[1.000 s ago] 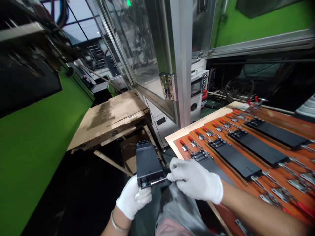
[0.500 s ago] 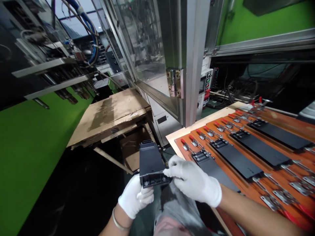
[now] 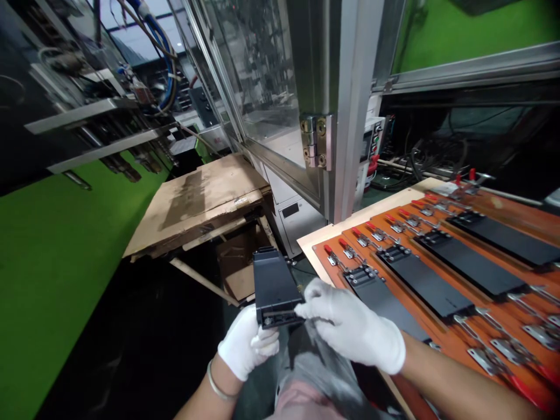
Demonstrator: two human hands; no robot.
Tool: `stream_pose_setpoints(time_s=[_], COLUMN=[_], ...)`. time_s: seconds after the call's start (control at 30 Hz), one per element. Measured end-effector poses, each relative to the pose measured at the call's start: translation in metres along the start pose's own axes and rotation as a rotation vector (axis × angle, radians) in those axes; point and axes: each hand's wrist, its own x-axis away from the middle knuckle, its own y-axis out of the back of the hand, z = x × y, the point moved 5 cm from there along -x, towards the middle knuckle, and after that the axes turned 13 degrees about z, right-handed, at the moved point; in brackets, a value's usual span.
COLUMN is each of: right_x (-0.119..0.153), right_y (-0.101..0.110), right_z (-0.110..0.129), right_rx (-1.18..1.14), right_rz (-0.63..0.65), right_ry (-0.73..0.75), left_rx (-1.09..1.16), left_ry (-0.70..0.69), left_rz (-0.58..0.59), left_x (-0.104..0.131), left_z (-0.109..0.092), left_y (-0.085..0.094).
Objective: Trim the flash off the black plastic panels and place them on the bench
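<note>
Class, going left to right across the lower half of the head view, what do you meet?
Green machine panel → white-gloved left hand → long black plastic part → white-gloved right hand → near-side silver metal clamps.

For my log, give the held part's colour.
The held part is dark grey, clearest in the head view.

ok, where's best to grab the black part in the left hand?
I'd take the black part by its two long edges around mid-length, right hand coming in from the right. The body is long and flat-topped, and those edges look free there, while the left hand occupies the near end.
</note>
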Motion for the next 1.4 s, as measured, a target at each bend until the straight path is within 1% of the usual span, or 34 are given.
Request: stream_pose_setpoints(time_s=[0.07, 0.17, 0.23, 0.3, 0.43, 0.5, 0.57, 0.63, 0.73, 0.8, 0.9, 1.03, 1.13, 1.23, 1.4], right_x=[0.002, 0.002, 0.001, -0.001, -0.003, -0.003, -0.003, -0.002, -0.002, -0.001, 0.001, 0.003, 0.003, 0.001, -0.002], right_y=[0.000, 0.000, 0.002, 0.004, -0.002, -0.002, 0.000, 0.002, 0.001, 0.000, -0.001, -0.004, -0.003, -0.005, -0.005], right_z=[0.000, 0.005, 0.008, 0.009, 0.012, 0.011, 0.010, 0.009, 0.011, 0.012, 0.012, 0.014, 0.014, 0.014, 0.013], right_rx=[0.000, -0.029, -0.063, -0.026, 0.124, 0.111, 0.093, 0.120, 0.164, 0.130, 0.102, 0.119, 0.087, 0.087, 0.058], right_rz=[-0.011, 0.027, 0.004, -0.009, 0.068, 0.061, 0.022, -0.002, 0.030, 0.041, 0.016, 0.047, 0.021, 0.038, -0.013], right_ry=[-0.022, 0.010, 0.009, -0.002, 0.022, 0.024, 0.011, -0.010, 0.001, 0.020, 0.004, 0.008, -0.010, 0.004, -0.016], left_rx=[0.002, 0.003, -0.006, -0.015, -0.027, -0.034, -0.036, -0.046, -0.067, -0.066, -0.047, -0.017, -0.016, -0.015, -0.013], left_ry=[0.002, 0.026, 0.031, 0.028, 0.031, 0.037, 0.044, 0.054, 0.065, 0.068, 0.062, 0.034, 0.013, -0.012, -0.047], left_rz=[0.009, 0.014, 0.035, 0.052, 0.024, 0.036, 0.049, 0.021, -0.054, -0.055, -0.032, -0.037, 0.000, 0.028, 0.021], left_x=[-0.001, -0.002, -0.002, -0.003, -0.005, -0.006, -0.007, -0.007, -0.007, -0.007, -0.008, -0.008, -0.007, -0.007, -0.008], left_z=[0.001, 0.003, 0.004, 0.005, 0.008, 0.009, 0.010, 0.012, 0.014, 0.015, 0.014, 0.012, 0.011, 0.011, 0.010], left_y=[-0.002, -0.003, -0.005, -0.008, -0.008, -0.010, -0.012, -0.012, -0.012, -0.013, -0.014, -0.011, -0.011, -0.013, -0.013])
